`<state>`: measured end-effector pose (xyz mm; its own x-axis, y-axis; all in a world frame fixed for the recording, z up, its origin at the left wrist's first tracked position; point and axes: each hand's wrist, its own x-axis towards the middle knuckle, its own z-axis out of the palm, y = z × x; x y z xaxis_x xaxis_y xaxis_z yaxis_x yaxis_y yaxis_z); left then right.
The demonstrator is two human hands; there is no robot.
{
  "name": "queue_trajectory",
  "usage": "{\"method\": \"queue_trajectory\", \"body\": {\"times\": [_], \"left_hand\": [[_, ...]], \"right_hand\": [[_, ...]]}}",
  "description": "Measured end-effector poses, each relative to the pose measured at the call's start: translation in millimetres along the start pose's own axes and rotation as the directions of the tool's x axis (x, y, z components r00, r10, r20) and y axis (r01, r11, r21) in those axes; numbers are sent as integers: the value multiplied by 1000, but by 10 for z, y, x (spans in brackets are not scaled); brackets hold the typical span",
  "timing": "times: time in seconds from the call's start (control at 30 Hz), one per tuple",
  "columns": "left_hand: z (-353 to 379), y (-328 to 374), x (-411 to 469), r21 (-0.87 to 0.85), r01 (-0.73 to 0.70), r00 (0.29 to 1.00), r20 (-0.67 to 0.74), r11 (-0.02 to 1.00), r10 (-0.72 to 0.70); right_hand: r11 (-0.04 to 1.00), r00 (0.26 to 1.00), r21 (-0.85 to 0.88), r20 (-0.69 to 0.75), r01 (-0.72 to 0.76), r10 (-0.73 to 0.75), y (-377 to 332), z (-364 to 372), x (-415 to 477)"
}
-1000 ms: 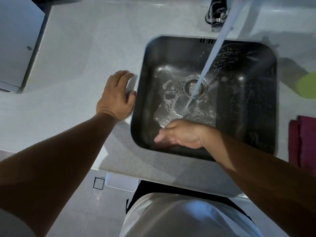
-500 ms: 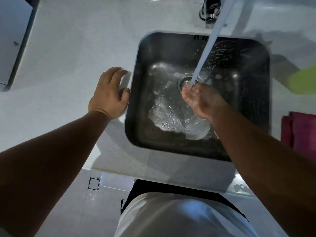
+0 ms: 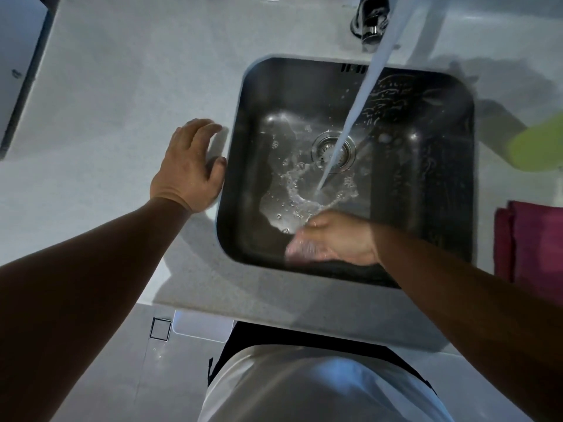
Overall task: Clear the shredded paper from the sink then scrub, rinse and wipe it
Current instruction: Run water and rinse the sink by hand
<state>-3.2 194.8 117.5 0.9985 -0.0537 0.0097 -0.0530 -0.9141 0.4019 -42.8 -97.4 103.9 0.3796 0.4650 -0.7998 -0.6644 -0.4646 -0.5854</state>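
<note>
A dark steel sink (image 3: 438,184) is set into a pale counter. Water streams from the tap (image 3: 370,22) and lands just in front of the round drain (image 3: 333,151), splashing over the wet floor of the basin. My right hand (image 3: 332,240) is low inside the sink by its near wall, fingers straight and blurred with motion, pointing left; it holds nothing. My left hand (image 3: 190,166) rests flat on the counter at the sink's left rim, thumb at the edge. No shredded paper shows in the basin.
A dark red cloth (image 3: 536,248) lies on the counter to the right of the sink. A yellow-green object (image 3: 539,147) sits at the right edge, further back. The counter's front edge (image 3: 274,315) runs below the sink, with the floor beneath.
My right hand has dropped from under the water stream near the drain back down to the sink's near wall. My left hand has stayed at the rim.
</note>
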Motion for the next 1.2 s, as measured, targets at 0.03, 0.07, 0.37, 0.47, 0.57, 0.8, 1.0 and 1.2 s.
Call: {"method": "queue_trajectory", "body": {"times": [0.03,0.07,0.37,0.47,0.57,0.8,1.0,1.2], "left_hand": [[-1,0,-1,2,0,1000,-1,1000,0],[0,0,-3,3,-2,1000,-1,1000,2],[7,3,-4,-4,-18,1000,-9,1000,18],[9,1,0,-1,-16,1000,-5,1000,16],[5,3,4,-3,-15,1000,-3,1000,15],[10,-4,-6,-8,-6,1000,-8,1000,6],[7,2,-10,-9,-2,1000,-8,1000,2],[7,8,-3,-7,-5,1000,7,1000,5]], "right_hand": [[993,999,-114,38,-13,17,71,20,-55],[988,997,-155,74,-21,33,128,2,-79],[737,949,633,-314,237,-35,-118,-461,186],[558,927,767,-374,317,-14,-295,-510,228],[383,912,842,-409,379,-2,-408,-506,251],[824,946,511,-313,246,-88,-283,-432,1],[994,991,-66,102,-84,91,288,-207,-426],[898,972,421,-233,126,-28,66,-442,-129]]}}
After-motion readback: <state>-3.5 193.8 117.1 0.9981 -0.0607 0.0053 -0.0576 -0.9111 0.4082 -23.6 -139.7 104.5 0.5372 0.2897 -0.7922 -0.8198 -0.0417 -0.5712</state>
